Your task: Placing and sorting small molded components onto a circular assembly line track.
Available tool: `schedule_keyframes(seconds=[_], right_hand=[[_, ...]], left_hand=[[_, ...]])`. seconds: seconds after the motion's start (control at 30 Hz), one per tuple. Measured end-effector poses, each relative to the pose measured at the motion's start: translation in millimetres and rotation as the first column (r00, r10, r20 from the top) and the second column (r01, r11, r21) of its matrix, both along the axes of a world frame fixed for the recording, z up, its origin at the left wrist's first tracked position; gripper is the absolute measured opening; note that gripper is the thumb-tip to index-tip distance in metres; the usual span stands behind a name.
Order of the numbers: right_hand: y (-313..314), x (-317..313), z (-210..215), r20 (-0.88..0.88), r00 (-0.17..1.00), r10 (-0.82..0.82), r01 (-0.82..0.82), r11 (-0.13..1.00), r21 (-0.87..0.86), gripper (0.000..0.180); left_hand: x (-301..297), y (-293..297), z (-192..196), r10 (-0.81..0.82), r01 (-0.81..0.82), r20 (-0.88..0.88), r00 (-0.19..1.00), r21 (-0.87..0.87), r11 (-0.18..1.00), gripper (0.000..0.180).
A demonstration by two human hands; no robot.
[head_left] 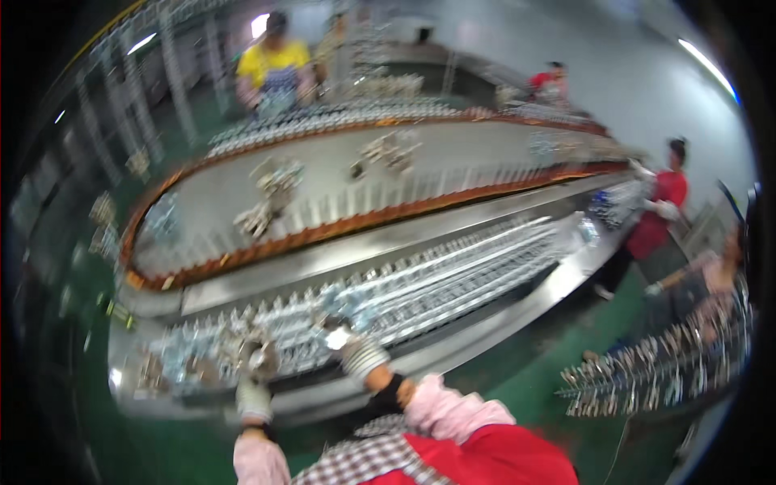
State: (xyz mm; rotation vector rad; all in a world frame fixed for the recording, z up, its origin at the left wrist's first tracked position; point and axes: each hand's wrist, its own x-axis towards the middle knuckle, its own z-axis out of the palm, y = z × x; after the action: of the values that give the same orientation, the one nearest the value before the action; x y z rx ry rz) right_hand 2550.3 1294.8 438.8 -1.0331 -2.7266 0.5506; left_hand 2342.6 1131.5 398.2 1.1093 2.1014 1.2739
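Two gloved hands over packed rows of small shiny metal parts [388, 291] along the near edge of the long curved worktop [477, 327], left hand [257, 373] seemingly closed on one, right hand [349, 343] grip unclear; risk of snagging neighbours, details lost to blur.

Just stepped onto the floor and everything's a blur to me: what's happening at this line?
A person in knit work gloves reaches both hands, left hand and right hand, into rows of small shiny metal parts on a long curved steel bench. The blur hides whether either hand grips anything. Other workers stand around the bench.
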Motion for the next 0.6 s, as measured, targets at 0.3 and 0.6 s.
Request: schedule_keyframes(seconds=[0.3,0.6], right_hand=[[-18.1,-6.9,-30.5,-0.272,0.929,-0.250,0.139,0.919,-0.369,0.025],[-6.9,-17.5,-60.3,-0.254,0.927,-0.276,0.178,0.919,-0.351,0.030]], left_hand=[[-29.8,-14.0,-34.5,0.115,-0.197,-0.445,0.888,-0.142,0.970,0.030],[-3.3,-12.2,-17.9,0.196,-0.174,-0.152,0.969,0.145,0.974,0.037]])
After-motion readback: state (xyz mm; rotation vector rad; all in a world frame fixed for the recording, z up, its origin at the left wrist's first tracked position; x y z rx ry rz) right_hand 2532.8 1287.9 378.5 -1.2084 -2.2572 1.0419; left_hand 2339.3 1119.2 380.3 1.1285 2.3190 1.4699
